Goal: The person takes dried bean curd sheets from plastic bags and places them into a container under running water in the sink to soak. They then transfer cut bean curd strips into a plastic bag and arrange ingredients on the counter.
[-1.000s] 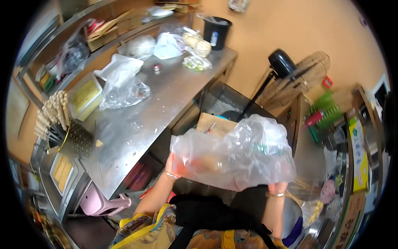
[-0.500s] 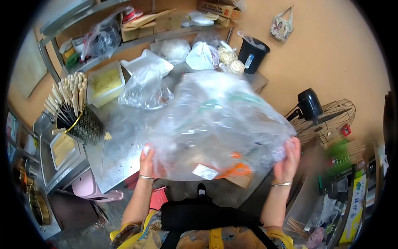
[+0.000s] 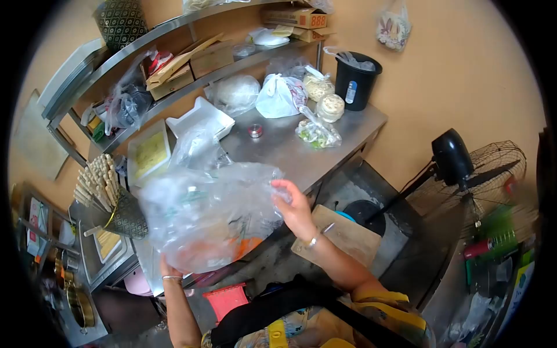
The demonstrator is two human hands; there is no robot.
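A large clear plastic bag (image 3: 209,214) with orange print near its lower edge spreads in front of me, over the metal table. My right hand (image 3: 293,210) pinches its right edge between thumb and fingers. At the bag's lower left corner is my left hand (image 3: 169,268), closed on the plastic, with its fingers mostly hidden behind it. Behind the bag lies another crumpled clear bag (image 3: 197,148), beside a white plastic tray (image 3: 210,116) and a tub (image 3: 165,137) of something yellowish.
The metal table (image 3: 261,153) carries a small red-rimmed tin (image 3: 255,131), a bag of greens (image 3: 318,134) and a black bucket (image 3: 358,84). At left stands a patterned holder (image 3: 130,217) of wooden-handled skewers. A fan (image 3: 458,159) and a wooden board (image 3: 339,238) are at right.
The large bag has moved left and is less spread out. My right hand has come in towards my left. The tin and the bag of greens have come into view.
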